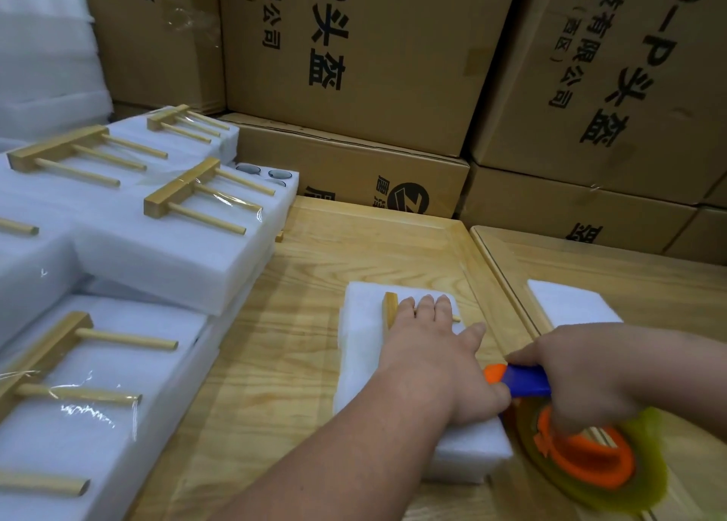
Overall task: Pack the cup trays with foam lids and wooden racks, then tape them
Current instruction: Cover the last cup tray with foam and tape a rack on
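Note:
A white foam-lidded cup tray (362, 363) lies on the wooden table in front of me. A wooden rack (391, 308) rests on its top. My left hand (432, 347) lies flat over the rack with straight fingers, pressing it onto the foam; most of the rack is hidden under the hand. My right hand (590, 371) grips the blue handle of a tape dispenser (582, 449), orange with a yellowish tape roll, at the tray's right edge.
Several taped foam packs with wooden racks (149, 253) are stacked at the left. One open cup tray (271, 174) shows behind them. A loose foam lid (570, 304) lies at the right. Cardboard boxes (354, 68) wall off the back.

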{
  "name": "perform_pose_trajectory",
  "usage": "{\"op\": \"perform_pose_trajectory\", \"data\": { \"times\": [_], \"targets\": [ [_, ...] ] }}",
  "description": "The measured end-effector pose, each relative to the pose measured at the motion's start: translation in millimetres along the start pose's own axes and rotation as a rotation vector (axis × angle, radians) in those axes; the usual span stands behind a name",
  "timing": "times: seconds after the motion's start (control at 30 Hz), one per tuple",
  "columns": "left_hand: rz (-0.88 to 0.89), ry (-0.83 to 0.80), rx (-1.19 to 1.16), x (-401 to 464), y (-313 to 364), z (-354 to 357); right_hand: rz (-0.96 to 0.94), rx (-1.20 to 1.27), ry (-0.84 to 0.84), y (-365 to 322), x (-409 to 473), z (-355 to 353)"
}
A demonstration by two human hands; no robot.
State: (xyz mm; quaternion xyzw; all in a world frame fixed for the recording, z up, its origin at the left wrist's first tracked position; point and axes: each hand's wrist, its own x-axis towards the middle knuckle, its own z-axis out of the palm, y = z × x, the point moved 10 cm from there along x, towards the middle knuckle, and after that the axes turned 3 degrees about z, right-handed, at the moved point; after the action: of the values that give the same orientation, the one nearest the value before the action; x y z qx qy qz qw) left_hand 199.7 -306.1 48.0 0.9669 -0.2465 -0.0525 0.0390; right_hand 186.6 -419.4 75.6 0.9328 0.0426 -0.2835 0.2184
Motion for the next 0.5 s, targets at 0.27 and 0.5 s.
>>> {"op": "perform_pose_trajectory", "data": {
  "times": [0.27,0.5],
  "targets": [
    [0.001,0.014,-0.011,-2,-1,-3,0.120,0.176,-0.063,4,-10,11],
    [0.002,0.031,0.013,-5,0,-6,0.237,0.248,-0.022,10,-14,20]
  ]
}}
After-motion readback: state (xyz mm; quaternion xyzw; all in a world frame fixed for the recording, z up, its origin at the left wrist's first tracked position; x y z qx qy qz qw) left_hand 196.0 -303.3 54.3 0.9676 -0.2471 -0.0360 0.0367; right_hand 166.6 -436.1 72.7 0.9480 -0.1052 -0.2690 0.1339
